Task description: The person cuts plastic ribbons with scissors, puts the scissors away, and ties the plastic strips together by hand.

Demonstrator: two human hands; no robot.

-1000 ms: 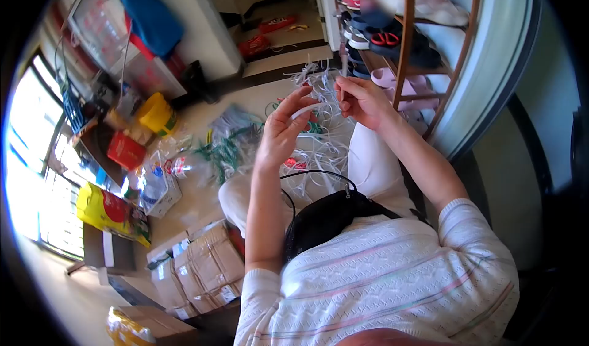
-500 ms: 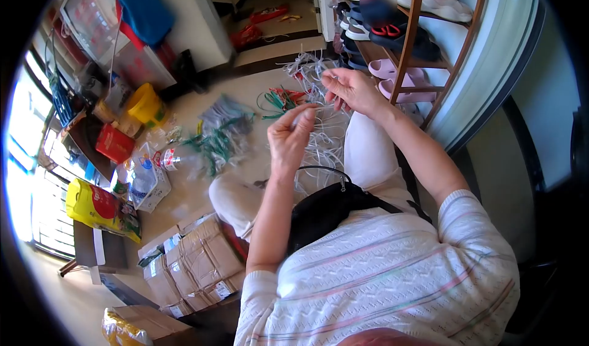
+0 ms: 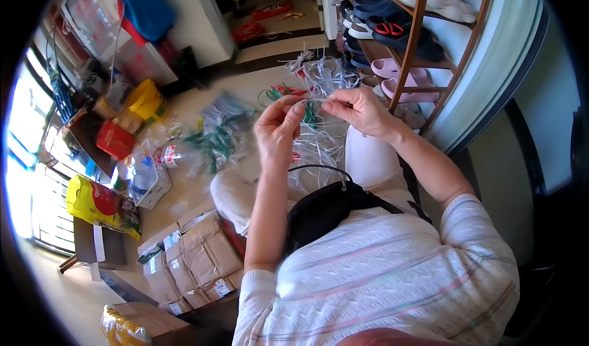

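My left hand (image 3: 279, 128) pinches one end of a thin whitish strip (image 3: 313, 100) between thumb and fingers. Close by, my right hand (image 3: 363, 111) grips the same strip, so a short, slightly bowed length spans the gap. What the strip is made of is too small to tell. Below both hands, a loose tangle of white strips (image 3: 322, 146) spreads over the floor between my legs and up toward the shoe rack. Some green strands and red pieces (image 3: 283, 92) lie among them. Across my lap rests a black bag (image 3: 322, 214).
On the right stands a wooden shoe rack (image 3: 412, 39) with shoes and pink slippers. Left of my knees are a heap of grey and green strands (image 3: 218, 134), a white basket (image 3: 152, 186) of bottles, a yellow bucket (image 3: 146, 100) and a taped cardboard box (image 3: 199, 260).
My right hand has come down, level with the left one. My left hand has shifted slightly left and up. Both now hold the strip stretched between their fingertips.
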